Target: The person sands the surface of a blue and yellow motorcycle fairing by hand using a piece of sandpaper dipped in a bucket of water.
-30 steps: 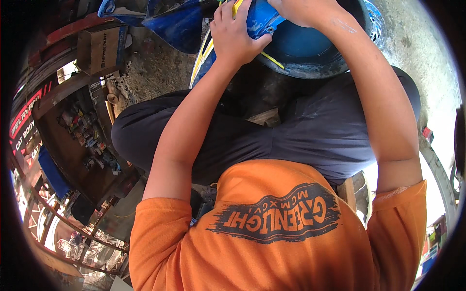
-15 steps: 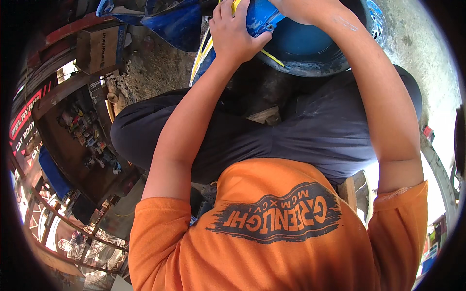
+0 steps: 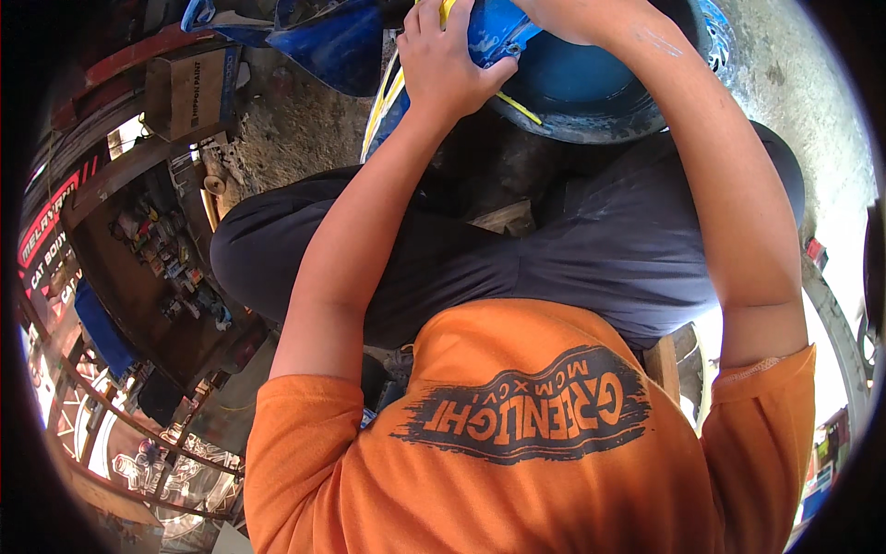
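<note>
A glossy blue panel (image 3: pixel 494 35) with yellow and white stripes is at the top of the view, in front of my bent knees. My left hand (image 3: pixel 448 65) grips it, fingers over its far side and thumb stretched along its near side. My right hand (image 3: pixel 565 18) reaches to the panel's right side, but the upper edge of the picture cuts off its fingers. Under and behind the panel stands a round dark tub (image 3: pixel 600 132), bluish inside. A yellow strip (image 3: pixel 520 108) juts out below the panel across the tub's rim.
More dark blue glossy panels (image 3: pixel 332 51) lie at the upper left. Beyond them is a cardboard box (image 3: pixel 189 97) on the rough floor. A wooden shelf (image 3: pixel 120 268) with small items stands to my left. A blue patterned object (image 3: pixel 712 37) sits right of the tub.
Both hands keep their places at the blue panel. My right forearm has shifted very slightly to the right.
</note>
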